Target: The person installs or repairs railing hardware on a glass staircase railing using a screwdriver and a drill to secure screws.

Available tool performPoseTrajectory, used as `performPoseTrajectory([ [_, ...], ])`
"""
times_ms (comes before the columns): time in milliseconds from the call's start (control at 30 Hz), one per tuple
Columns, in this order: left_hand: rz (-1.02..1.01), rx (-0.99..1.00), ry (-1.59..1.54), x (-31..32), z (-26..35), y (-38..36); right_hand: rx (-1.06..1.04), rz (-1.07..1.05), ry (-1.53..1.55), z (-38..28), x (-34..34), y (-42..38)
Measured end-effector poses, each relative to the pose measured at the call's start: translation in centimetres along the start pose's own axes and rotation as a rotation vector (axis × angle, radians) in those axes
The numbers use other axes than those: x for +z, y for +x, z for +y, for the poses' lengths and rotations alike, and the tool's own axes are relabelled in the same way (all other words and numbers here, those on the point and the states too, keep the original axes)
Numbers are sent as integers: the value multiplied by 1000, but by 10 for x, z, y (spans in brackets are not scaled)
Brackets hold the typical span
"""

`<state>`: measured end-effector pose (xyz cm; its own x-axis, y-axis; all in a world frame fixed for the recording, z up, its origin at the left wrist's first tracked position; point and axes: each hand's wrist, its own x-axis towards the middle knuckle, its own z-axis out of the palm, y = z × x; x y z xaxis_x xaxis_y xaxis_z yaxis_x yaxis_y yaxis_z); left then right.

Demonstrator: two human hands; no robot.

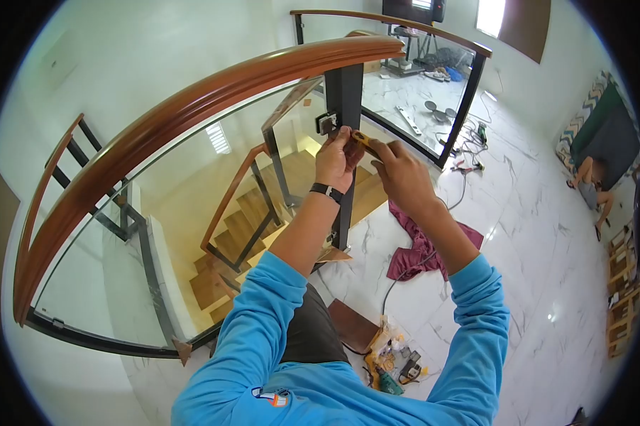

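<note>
My left hand (336, 160), with a black band at the wrist, is raised in front of the black metal post (347, 92). Its fingers are pinched together just below a small glass clamp (326, 123) on the post; what they hold is hidden. My right hand (405, 174) is closed around a yellow-and-black hand tool (363, 138), whose front end reaches the left fingertips. Its exact kind is too small to tell. Beside the post, a glass panel (192, 177) stands under the curved wooden handrail (213, 85).
Below the railing, wooden stairs (245, 220) descend. A maroon cloth (412, 248), a cable, a green power tool (389, 382) and small parts lie on the marble floor (526, 284). Pliers (469, 167) and a level (408, 121) lie farther off. Another person (591, 186) sits at the right.
</note>
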<state>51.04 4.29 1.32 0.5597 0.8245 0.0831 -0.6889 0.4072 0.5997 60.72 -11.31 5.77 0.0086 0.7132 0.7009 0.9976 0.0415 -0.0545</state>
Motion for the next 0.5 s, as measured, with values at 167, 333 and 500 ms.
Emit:
performPoseTrajectory([
  [167, -104, -21, 91, 11, 11, -24, 815, -342, 1204, 11, -1, 17],
  [333, -178, 11, 62, 11, 13, -19, 991, -401, 1363, 11, -3, 23],
  [500, -102, 17, 141, 14, 13, -15, 141, 31, 311, -3, 14, 13],
])
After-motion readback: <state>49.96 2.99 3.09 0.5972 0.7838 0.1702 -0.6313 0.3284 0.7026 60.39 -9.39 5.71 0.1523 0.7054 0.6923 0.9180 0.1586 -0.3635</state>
